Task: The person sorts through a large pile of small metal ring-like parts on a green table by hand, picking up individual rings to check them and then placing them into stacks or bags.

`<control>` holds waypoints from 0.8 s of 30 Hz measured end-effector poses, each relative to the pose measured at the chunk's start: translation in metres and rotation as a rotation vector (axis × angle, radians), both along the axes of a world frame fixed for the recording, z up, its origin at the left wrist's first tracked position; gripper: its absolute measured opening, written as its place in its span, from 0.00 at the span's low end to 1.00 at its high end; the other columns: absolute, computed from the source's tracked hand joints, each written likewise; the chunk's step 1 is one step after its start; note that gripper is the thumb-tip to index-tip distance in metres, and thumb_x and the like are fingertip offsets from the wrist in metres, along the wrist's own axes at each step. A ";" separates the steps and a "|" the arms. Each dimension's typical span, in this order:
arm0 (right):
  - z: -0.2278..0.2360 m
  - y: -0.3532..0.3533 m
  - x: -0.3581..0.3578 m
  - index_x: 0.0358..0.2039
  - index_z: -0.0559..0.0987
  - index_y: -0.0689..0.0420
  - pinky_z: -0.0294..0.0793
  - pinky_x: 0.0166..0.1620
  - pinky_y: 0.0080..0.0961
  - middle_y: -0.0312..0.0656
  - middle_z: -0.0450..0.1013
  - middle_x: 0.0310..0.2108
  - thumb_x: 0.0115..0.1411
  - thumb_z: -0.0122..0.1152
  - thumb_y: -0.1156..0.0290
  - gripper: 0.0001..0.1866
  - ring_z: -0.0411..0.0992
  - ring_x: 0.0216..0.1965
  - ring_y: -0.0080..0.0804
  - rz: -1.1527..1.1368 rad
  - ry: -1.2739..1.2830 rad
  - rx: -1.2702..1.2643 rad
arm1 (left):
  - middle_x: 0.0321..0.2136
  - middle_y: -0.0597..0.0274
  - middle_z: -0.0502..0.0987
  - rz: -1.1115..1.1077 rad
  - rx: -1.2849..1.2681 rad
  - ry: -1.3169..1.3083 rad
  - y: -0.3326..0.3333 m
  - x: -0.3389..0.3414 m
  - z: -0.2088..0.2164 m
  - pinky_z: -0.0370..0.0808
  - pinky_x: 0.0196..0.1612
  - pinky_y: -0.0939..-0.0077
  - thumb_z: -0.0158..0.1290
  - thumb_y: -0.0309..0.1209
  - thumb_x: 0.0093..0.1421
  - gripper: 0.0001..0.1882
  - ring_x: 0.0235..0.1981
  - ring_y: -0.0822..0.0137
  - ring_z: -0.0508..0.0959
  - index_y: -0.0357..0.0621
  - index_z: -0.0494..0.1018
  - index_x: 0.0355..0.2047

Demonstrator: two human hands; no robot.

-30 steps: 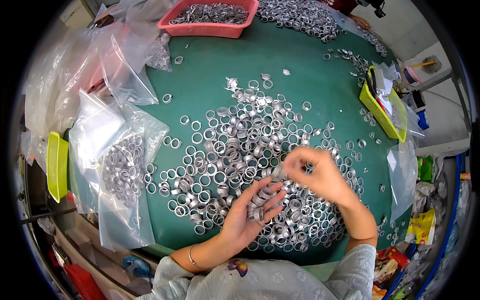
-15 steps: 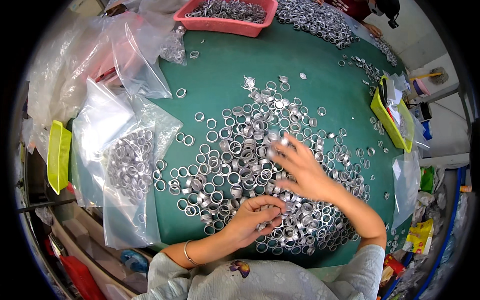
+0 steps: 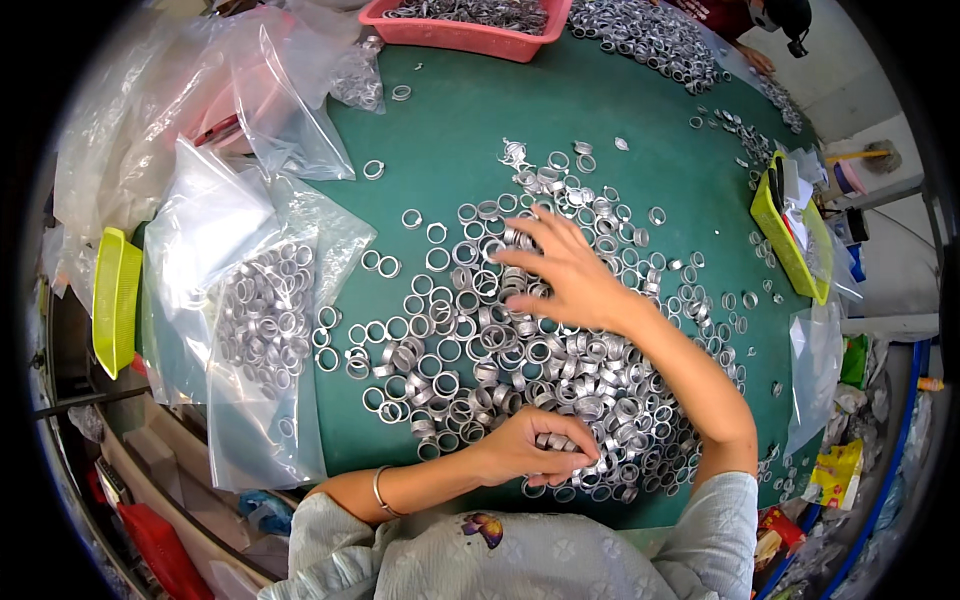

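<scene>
A broad heap of silvery metal rings (image 3: 470, 330) covers the middle of the green table. My left hand (image 3: 530, 445) is curled at the near edge of the heap, thumb against the fingers, with a few metal rings showing in its grip. Farther off, my right hand (image 3: 570, 275) hovers over the upper part of the heap, its fingers spread and pointing left. Its fingertips are close to the rings beneath; whether they touch any I cannot tell. A clear plastic bag (image 3: 265, 425) with more rings in it lies to the left of the heap.
A pink tray (image 3: 470, 42) of metal parts stands at the far edge. Yellow-green baskets (image 3: 115, 300) are at both sides, the right basket (image 3: 790, 230) holding papers. Clear plastic sheets fill the far left. A co-worker's hand (image 3: 757, 60) is beside another ring pile (image 3: 650, 40) at the far right.
My right hand has moved left and farther away over the heap. My left hand has shifted slightly right and nearer me, still closed. The whole view has tilted a little.
</scene>
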State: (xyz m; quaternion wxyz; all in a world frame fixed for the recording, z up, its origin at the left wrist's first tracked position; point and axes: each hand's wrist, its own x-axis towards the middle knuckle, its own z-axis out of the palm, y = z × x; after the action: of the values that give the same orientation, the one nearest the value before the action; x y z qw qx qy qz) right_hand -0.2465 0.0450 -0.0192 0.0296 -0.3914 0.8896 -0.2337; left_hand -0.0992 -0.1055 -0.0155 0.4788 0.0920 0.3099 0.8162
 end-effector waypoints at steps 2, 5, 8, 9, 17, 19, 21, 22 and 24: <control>0.008 0.000 0.017 0.49 0.73 0.47 0.49 0.60 0.49 0.48 0.54 0.59 0.49 0.63 0.54 0.27 0.48 0.61 0.54 0.052 0.004 0.028 | 0.28 0.63 0.73 -0.010 0.037 0.013 -0.003 0.002 -0.005 0.61 0.14 0.88 0.53 0.24 0.57 0.07 0.18 0.78 0.70 0.35 0.74 0.35; 0.021 0.018 0.036 0.49 0.73 0.48 0.49 0.60 0.50 0.47 0.55 0.58 0.48 0.64 0.55 0.27 0.48 0.61 0.53 0.077 -0.171 0.007 | 0.30 0.62 0.73 -0.032 0.086 -0.082 -0.005 0.004 0.001 0.60 0.14 0.88 0.53 0.23 0.57 0.07 0.18 0.78 0.70 0.34 0.74 0.36; 0.032 0.030 0.054 0.46 0.74 0.51 0.49 0.60 0.50 0.46 0.56 0.57 0.48 0.64 0.58 0.24 0.52 0.61 0.47 0.076 -0.163 0.055 | 0.31 0.62 0.73 -0.031 0.137 -0.104 -0.006 0.004 0.001 0.60 0.14 0.87 0.53 0.23 0.57 0.07 0.18 0.78 0.70 0.34 0.73 0.36; 0.036 0.032 0.058 0.46 0.74 0.51 0.49 0.61 0.50 0.46 0.56 0.57 0.49 0.63 0.59 0.24 0.53 0.61 0.46 0.072 -0.168 0.085 | 0.30 0.62 0.73 -0.031 0.146 -0.104 -0.006 0.005 0.000 0.60 0.14 0.87 0.53 0.24 0.57 0.07 0.18 0.78 0.69 0.34 0.73 0.36; 0.034 0.035 0.043 0.33 0.77 0.61 0.66 0.47 0.31 0.42 0.73 0.35 0.50 0.61 0.77 0.09 0.70 0.42 0.38 -0.256 -0.196 -0.332 | 0.31 0.55 0.70 0.002 0.236 -0.168 -0.004 0.009 -0.010 0.58 0.13 0.89 0.51 0.25 0.58 0.07 0.15 0.77 0.67 0.34 0.73 0.35; 0.034 0.021 0.033 0.33 0.77 0.61 0.67 0.44 0.29 0.43 0.73 0.35 0.50 0.60 0.78 0.08 0.69 0.39 0.37 -0.287 -0.122 -0.341 | 0.31 0.55 0.71 0.027 0.274 -0.217 -0.005 0.008 -0.012 0.58 0.13 0.89 0.51 0.27 0.58 0.08 0.15 0.76 0.67 0.34 0.73 0.36; 0.032 0.011 0.023 0.34 0.78 0.60 0.66 0.43 0.29 0.42 0.72 0.34 0.50 0.60 0.77 0.08 0.68 0.38 0.37 -0.295 -0.069 -0.342 | 0.30 0.56 0.72 0.050 0.282 -0.251 -0.005 0.007 -0.012 0.57 0.12 0.88 0.51 0.28 0.59 0.08 0.15 0.77 0.67 0.34 0.73 0.36; 0.028 0.007 0.018 0.34 0.78 0.59 0.65 0.45 0.30 0.42 0.70 0.36 0.50 0.60 0.77 0.09 0.66 0.39 0.38 -0.283 -0.080 -0.320 | 0.29 0.57 0.72 0.061 0.271 -0.261 -0.005 0.007 -0.011 0.57 0.12 0.88 0.51 0.28 0.59 0.08 0.14 0.77 0.66 0.35 0.72 0.36; 0.022 -0.002 0.014 0.33 0.78 0.59 0.64 0.46 0.31 0.41 0.69 0.38 0.49 0.61 0.77 0.09 0.65 0.41 0.38 -0.235 -0.008 -0.200 | 0.29 0.59 0.73 0.073 0.263 -0.271 -0.005 0.007 -0.011 0.57 0.12 0.88 0.50 0.28 0.60 0.08 0.14 0.77 0.66 0.36 0.72 0.36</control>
State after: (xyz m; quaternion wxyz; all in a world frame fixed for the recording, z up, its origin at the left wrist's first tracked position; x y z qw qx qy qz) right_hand -0.2328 0.0426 0.0027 -0.0333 -0.2845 0.9014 -0.3246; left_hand -0.0924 -0.1108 -0.0260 0.4699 0.0317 0.1363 0.8716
